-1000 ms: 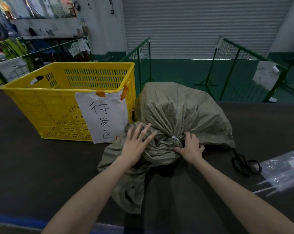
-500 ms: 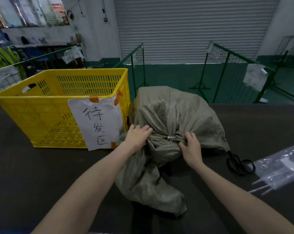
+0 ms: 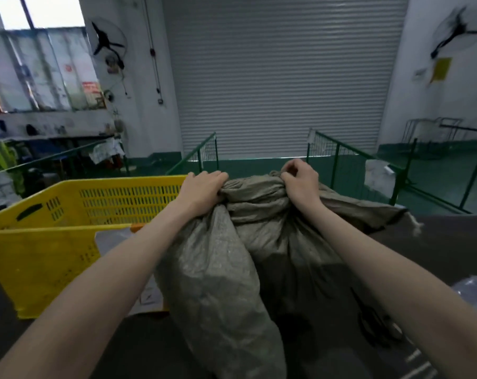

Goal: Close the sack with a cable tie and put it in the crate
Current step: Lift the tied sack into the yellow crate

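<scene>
The grey-green woven sack (image 3: 259,242) hangs lifted off the dark table, its loose tail (image 3: 221,310) drooping toward me. My left hand (image 3: 203,187) grips the bunched fabric at the sack's top left. My right hand (image 3: 300,181) is clenched on the gathered fabric at the top right. The cable tie is hidden among the folds. The yellow plastic crate (image 3: 40,247) stands open to the left of the sack, with a white paper label (image 3: 114,239) on its near wall, mostly hidden by my left forearm.
Black scissors (image 3: 374,321) lie on the dark table (image 3: 450,242) under my right forearm, next to a clear plastic bag (image 3: 472,291) at the right edge. Green metal railings (image 3: 338,154) stand beyond the table, before a closed roller shutter.
Both hands have tightened on the sack and raised it from the table to about the height of the crate's rim. The camera has tilted up.
</scene>
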Demonstrator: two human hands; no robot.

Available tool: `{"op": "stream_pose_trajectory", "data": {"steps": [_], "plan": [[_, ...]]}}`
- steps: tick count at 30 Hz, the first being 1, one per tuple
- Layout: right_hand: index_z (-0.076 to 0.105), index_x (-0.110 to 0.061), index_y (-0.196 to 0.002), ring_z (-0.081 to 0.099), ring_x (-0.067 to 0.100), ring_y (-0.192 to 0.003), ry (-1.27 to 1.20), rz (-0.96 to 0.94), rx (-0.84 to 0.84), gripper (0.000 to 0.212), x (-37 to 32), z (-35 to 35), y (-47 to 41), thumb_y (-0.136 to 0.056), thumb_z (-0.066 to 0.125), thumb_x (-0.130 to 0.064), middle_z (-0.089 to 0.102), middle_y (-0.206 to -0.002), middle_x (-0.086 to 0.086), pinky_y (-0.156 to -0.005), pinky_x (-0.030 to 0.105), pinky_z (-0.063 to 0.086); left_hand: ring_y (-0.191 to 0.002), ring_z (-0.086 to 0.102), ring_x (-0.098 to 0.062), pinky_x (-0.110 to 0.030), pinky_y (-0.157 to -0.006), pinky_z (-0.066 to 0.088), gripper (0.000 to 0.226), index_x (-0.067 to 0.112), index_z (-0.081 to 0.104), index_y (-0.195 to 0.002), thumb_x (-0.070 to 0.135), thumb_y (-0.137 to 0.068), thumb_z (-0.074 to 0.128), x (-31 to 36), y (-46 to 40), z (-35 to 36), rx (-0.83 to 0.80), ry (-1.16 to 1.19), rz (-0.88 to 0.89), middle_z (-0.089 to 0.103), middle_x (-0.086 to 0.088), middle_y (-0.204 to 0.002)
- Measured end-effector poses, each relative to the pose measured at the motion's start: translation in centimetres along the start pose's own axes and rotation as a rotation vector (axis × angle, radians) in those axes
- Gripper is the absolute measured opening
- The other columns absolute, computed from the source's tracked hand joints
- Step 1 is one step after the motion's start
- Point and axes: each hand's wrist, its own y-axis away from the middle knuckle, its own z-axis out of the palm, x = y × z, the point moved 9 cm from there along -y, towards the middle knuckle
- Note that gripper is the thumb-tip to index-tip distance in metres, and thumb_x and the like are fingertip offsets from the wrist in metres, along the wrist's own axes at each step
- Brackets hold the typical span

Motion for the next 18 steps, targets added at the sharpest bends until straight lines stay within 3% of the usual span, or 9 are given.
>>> {"op": "stream_pose_trajectory", "data": {"steps": [6, 10, 12, 15, 18], "plan": [[0.067, -0.008, -0.094, 0.061, 0.028, -0.096, 0.075, 0.165, -0.213, 0.015, 5.1, 3.2, 2.6, -0.083, 0.057, -0.012, 0.069, -0.096, 0.010, -0.073, 0.024, 0.036, -0.117, 0.049, -0.029, -0.043, -0.089, 0.037, 0.034, 0.019, 0.043, -0.121, 0.023, -0.089, 0.054, 0.8, 1.5, 4.9, -0.148, -0.044, -0.045, 0.053, -0.003, -0.128], [0.062, -0.010, -0.115, 0.052, 0.016, -0.097, 0.038, 0.208, -0.369, 0.030, 7.5, 4.4, 5.8, -0.096, 0.045, -0.024, 0.062, -0.108, 0.004, -0.078, 0.026, 0.034, -0.120, 0.045, -0.032, -0.047, -0.091, 0.036, 0.051, 0.025, 0.036, -0.133, 0.022, -0.087, 0.056, 0.0, 2.2, 6.2, -0.117, 0.181, -0.163, 0.047, -0.002, -0.135], [0.055, -0.012, -0.121, 0.049, 0.016, -0.099, 0.011, 0.223, -0.393, 0.032, 7.9, 4.5, 6.3, -0.097, 0.043, -0.030, 0.059, -0.113, 0.004, -0.080, 0.029, 0.035, -0.124, 0.041, -0.032, -0.050, -0.097, 0.032, 0.056, 0.029, 0.032, -0.138, 0.023, -0.086, 0.054, 0.1, 2.0, 6.1, -0.188, 0.352, -0.187, 0.042, -0.002, -0.139], [0.045, -0.014, -0.127, 0.049, 0.019, -0.106, -0.019, 0.268, -0.450, 0.040, 9.0, 4.7, 6.9, -0.097, 0.043, -0.041, 0.055, -0.119, 0.004, -0.086, 0.033, 0.037, -0.131, 0.034, -0.031, -0.051, -0.103, 0.024, 0.062, 0.032, 0.031, -0.142, 0.045, -0.085, 0.052, 0.5, 2.5, 5.4, -0.328, 0.497, -0.243, 0.037, -0.002, -0.144], [0.041, -0.020, -0.133, 0.049, 0.022, -0.121, -0.053, 0.310, -0.519, 0.056, 10.4, 5.1, 7.3, -0.090, 0.043, -0.057, 0.053, -0.133, 0.003, -0.101, 0.041, 0.039, -0.131, 0.029, -0.034, -0.055, -0.106, 0.023, 0.084, 0.033, 0.027, -0.145, 0.074, -0.075, 0.049, 2.0, 3.6, 5.3, -0.437, 0.372, -0.159, 0.031, -0.003, -0.143]]}}
